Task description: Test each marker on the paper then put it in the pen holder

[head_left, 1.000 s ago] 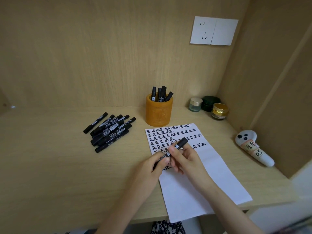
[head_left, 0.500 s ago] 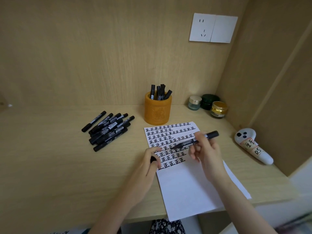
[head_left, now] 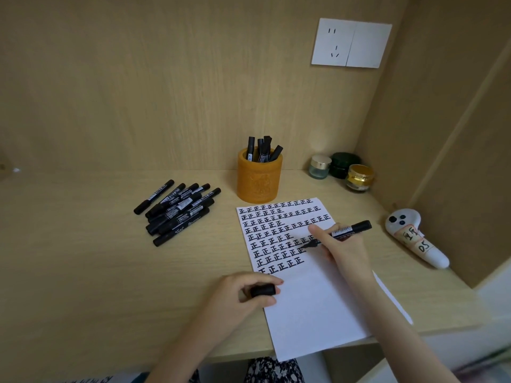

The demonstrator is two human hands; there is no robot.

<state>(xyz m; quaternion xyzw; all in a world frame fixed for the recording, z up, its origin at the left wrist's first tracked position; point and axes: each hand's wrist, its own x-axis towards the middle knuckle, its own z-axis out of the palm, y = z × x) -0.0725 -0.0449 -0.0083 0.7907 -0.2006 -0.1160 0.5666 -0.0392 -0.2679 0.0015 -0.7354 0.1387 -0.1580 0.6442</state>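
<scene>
A white paper [head_left: 318, 305] lies on the desk, its upper half filled with rows of black written marks. My right hand [head_left: 341, 248] grips an uncapped black marker [head_left: 349, 230], whose tip rests on the paper at the end of a row. My left hand [head_left: 243, 293] holds the marker's black cap [head_left: 262, 290] and rests on the paper's left edge. An orange pen holder [head_left: 260, 178] stands behind the paper with several black markers upright inside. A pile of several capped black markers [head_left: 177, 210] lies on the desk to the left.
Three small jars [head_left: 343, 170] sit in the back right corner. A white handheld controller [head_left: 414, 236] with a written label lies at the right, near the side wall. A white wall socket [head_left: 351, 42] is mounted above. The desk's front edge [head_left: 166, 360] runs below my arms.
My hands pulled the cap off the marker. The right hand carried the marker up and right, then set its tip on the paper. The left hand drew back with the cap.
</scene>
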